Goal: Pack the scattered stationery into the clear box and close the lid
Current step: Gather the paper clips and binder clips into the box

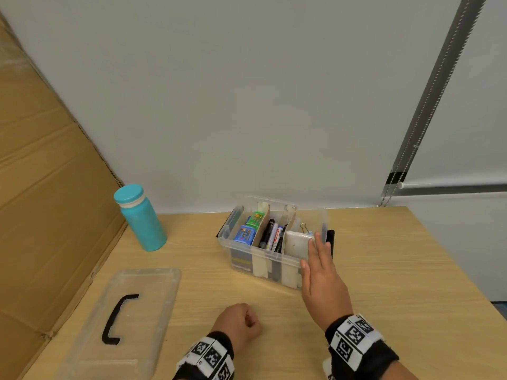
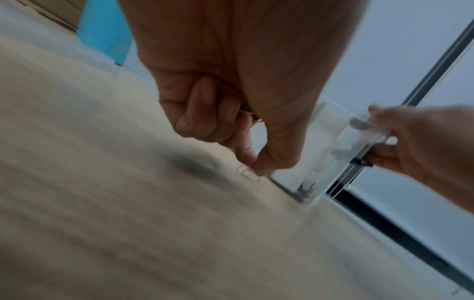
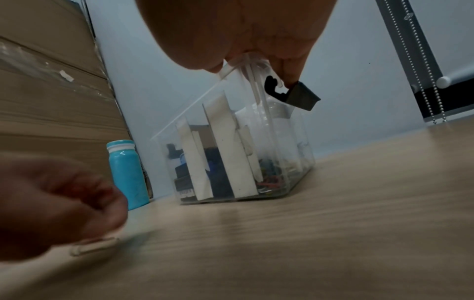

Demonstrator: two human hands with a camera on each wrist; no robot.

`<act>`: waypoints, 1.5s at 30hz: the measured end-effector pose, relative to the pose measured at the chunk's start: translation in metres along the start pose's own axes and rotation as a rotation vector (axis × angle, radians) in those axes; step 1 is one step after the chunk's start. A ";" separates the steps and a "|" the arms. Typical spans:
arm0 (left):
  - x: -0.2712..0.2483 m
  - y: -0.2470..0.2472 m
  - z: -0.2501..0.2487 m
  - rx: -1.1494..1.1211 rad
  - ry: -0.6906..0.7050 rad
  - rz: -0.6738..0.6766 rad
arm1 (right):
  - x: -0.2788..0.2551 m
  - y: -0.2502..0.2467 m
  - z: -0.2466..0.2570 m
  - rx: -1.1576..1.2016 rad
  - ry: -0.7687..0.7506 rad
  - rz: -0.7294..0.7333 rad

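The clear box point(image 1: 248, 266) is standing toward the far edge of the table point(image 1: 384, 283), roughly midway along it, uncovered. Cardboard dividers point(image 1: 262, 229) are splitting it into compartments, which appears to be why pens point(image 1: 270, 234) are standing in the middle section and small printed packs point(image 1: 247, 229) in the left one.

The right hand point(image 1: 321, 281) is lying against the box's right end, fingers straight, the tips resting on the rim and near the black latch point(image 3: 292, 93); this looks like a steadying hold, keeping the box from sliding.

The left hand point(image 1: 241, 322) is on the table near the front edge, fingers curled, thumb and fingertip pressing down on a paper clip point(image 2: 247, 172) lying flat on the surface. It appears to be the last loose item. A flat clip is hard to lift, which would explain the pinching posture.

The lid point(image 1: 123, 311), handle up, is lying at the front left of the table, well apart from the box, not yet fitted. A teal bottle point(image 1: 141, 218) is standing near the far left corner.
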State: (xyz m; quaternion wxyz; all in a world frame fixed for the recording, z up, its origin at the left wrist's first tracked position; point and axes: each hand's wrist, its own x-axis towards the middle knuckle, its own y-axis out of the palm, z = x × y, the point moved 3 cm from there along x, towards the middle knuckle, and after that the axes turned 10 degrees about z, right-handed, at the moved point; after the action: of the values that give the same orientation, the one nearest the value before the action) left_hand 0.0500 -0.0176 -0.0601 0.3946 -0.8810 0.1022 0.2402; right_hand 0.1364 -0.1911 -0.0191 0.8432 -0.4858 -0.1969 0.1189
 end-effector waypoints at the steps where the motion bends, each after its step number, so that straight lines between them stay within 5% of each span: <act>1: -0.006 -0.005 -0.004 -0.012 0.026 -0.030 | -0.001 0.000 -0.001 -0.011 -0.013 -0.003; 7: -0.042 -0.073 -0.107 -0.081 0.436 -0.331 | -0.001 -0.004 -0.006 -0.044 -0.028 0.011; 13: 0.008 -0.097 -0.169 0.230 0.380 -0.286 | -0.001 -0.010 -0.006 -0.057 -0.051 0.020; 18: 0.008 -0.090 -0.143 0.135 0.336 -0.236 | -0.012 -0.019 -0.001 -0.067 -0.098 -0.024; 21: -0.008 -0.090 -0.102 0.017 0.332 -0.295 | -0.033 -0.009 0.020 -0.184 -0.426 -0.033; 23: -0.016 -0.090 -0.076 -0.051 0.301 -0.355 | -0.041 0.013 0.035 -0.202 -0.635 0.103; 25: -0.020 -0.090 -0.056 -0.071 0.264 -0.410 | -0.039 0.039 0.047 -0.224 -0.683 0.346; 29: -0.024 -0.098 -0.040 -0.009 0.215 -0.485 | -0.034 0.071 0.056 -0.305 -0.641 0.742; 34: -0.012 -0.108 -0.046 0.161 0.205 -0.415 | -0.027 0.067 0.070 -0.336 -0.591 0.779; 42: 0.000 -0.103 -0.045 0.208 0.232 -0.382 | -0.033 0.067 0.059 -0.242 -0.289 0.898; 45: -0.004 -0.099 -0.044 0.231 0.232 -0.381 | -0.033 0.048 0.057 -0.102 -0.273 0.804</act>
State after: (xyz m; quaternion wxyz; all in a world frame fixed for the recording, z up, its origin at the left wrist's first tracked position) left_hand 0.0987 0.0156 0.0311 0.5165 -0.8550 0.0059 0.0457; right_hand 0.0809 -0.1357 -0.0425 0.6708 -0.5447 -0.1074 0.4918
